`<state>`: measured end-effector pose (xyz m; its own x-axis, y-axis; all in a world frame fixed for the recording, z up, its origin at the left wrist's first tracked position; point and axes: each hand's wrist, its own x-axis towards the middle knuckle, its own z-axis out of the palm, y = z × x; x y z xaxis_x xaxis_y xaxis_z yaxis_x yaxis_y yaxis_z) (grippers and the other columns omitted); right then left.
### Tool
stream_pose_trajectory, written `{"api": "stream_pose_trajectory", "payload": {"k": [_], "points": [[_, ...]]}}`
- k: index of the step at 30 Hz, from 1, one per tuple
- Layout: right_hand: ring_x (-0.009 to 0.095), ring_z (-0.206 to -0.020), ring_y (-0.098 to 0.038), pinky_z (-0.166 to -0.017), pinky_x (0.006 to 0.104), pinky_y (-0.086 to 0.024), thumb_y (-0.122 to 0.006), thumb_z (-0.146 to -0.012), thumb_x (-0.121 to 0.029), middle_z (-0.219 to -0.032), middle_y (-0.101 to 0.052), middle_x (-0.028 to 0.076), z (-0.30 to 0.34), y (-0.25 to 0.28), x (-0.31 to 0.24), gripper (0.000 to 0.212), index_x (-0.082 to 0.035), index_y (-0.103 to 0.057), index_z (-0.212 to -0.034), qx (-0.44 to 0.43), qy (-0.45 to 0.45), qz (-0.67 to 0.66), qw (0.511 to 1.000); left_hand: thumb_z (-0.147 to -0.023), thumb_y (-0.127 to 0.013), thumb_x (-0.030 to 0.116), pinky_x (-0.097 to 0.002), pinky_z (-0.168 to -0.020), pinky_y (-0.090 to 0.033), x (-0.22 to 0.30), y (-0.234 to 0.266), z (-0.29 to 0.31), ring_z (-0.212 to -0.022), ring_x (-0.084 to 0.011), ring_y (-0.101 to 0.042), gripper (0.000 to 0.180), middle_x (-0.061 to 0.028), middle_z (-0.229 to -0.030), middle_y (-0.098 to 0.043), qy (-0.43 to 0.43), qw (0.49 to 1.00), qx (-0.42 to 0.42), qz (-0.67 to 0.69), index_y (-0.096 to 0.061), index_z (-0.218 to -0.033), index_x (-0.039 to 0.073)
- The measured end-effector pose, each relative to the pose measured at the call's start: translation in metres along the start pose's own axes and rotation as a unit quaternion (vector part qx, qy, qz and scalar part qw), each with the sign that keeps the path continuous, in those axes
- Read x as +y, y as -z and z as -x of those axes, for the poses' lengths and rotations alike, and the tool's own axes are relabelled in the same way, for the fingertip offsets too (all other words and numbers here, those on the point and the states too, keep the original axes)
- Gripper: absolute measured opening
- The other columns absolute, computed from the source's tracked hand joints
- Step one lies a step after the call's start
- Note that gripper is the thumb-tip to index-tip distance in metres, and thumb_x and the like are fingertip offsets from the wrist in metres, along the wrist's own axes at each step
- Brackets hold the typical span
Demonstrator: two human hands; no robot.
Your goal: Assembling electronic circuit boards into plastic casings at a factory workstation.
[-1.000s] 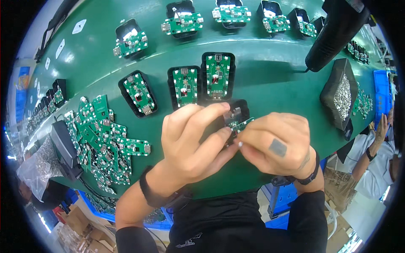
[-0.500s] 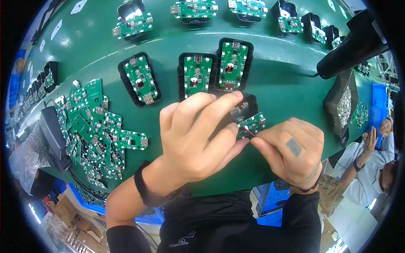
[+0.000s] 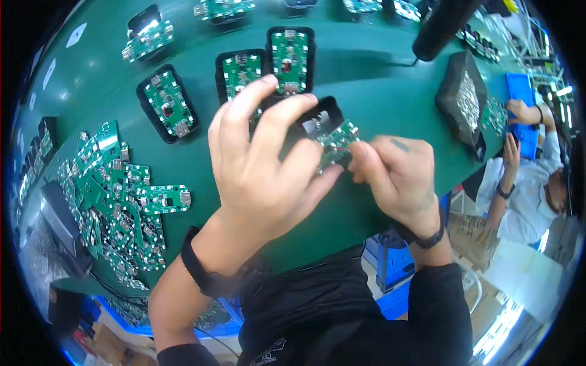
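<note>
A small green circuit board (image 3: 340, 135) tilts over the end of an open black plastic case (image 3: 330, 107). My left hand (image 3: 253, 168) has its thumb and index finger at the board's near-left edge, gripping it, while its other fingers reach over the case. At the board's right side, my right hand (image 3: 400, 177) pinches a thin red wire (image 3: 340, 149) between thumb and finger. The wire's ends are hidden. Just beyond my left fingers stand two black cases holding boards, the nearer-left case (image 3: 241, 72) partly covered and the right case (image 3: 290, 58) fully seen.
Another filled case (image 3: 167, 104) lies to the left, above a heap of loose circuit boards (image 3: 125, 213). A black handheld tool (image 3: 445, 27) with a thin tip hangs at upper right. Below it sits a dark tray of small metal parts (image 3: 467, 100). A co-worker's hands (image 3: 519, 122) are at far right.
The whole view has shifted, so the table things appear farther left and higher. My right fingers have curled in closer to the board; my left hand still grips it.
</note>
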<state>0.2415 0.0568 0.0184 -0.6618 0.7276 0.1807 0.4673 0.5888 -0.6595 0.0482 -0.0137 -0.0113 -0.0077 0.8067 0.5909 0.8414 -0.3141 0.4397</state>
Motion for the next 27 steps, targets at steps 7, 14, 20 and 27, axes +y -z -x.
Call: {"api": "stream_pose_trajectory", "payload": {"k": [7, 14, 20, 27], "points": [[0.024, -0.052, -0.067, -0.049, 0.033, -0.05, -0.069, -0.101, -0.016, -0.064, -0.067, 0.011, 0.007, -0.005, -0.005, 0.03, -0.001, -0.07, -0.076, 0.056, -0.05, -0.018, 0.997, -0.063, -0.089, 0.016, -0.0508, -0.103, -0.049, 0.004, -0.005, -0.004, -0.129, -0.042, -0.057, 0.029, -0.0121, -0.126, -0.07, -0.028, 0.997, 0.048, 0.055, -0.074, -0.088, 0.009], [0.026, -0.062, -0.069, -0.052, 0.041, -0.053, -0.062, -0.1, -0.024, -0.07, -0.066, 0.007, 0.003, -0.003, -0.003, 0.021, -0.012, -0.068, -0.085, 0.049, 0.145, 0.236, 0.96, -0.068, -0.084, 0.011, -0.0507, -0.1, -0.047, 0.007, -0.001, -0.007, -0.126, -0.0399, -0.059, 0.022, -0.0109, -0.125, -0.07, -0.079, 0.994, 0.06, 0.044, -0.075, -0.088, 0.008], [0.034, -0.063, -0.071, -0.055, 0.0461, -0.054, -0.056, -0.105, -0.034, -0.07, -0.07, 0.012, 0.006, -0.016, -0.012, 0.042, -0.011, -0.07, -0.073, 0.017, 0.047, 0.204, 0.978, -0.073, -0.085, 0.008, -0.0509, -0.105, -0.044, 0.0, -0.006, 0.007, -0.129, -0.0408, -0.058, 0.019, -0.0103, -0.126, -0.071, -0.049, 0.997, 0.04, 0.034, -0.076, -0.089, 0.006], [0.03, -0.061, -0.069, -0.055, 0.0432, -0.054, -0.07, -0.096, -0.033, -0.068, -0.066, 0.011, 0.005, -0.007, -0.006, 0.036, -0.007, -0.068, -0.072, 0.067, 0.068, 0.174, 0.98, -0.076, -0.082, 0.005, -0.0492, -0.105, -0.043, 0.001, -0.009, -0.002, -0.132, -0.0399, -0.058, 0.013, -0.0104, -0.127, -0.071, -0.071, 0.997, 0.034, 0.024, -0.076, -0.088, 0.005]]}}
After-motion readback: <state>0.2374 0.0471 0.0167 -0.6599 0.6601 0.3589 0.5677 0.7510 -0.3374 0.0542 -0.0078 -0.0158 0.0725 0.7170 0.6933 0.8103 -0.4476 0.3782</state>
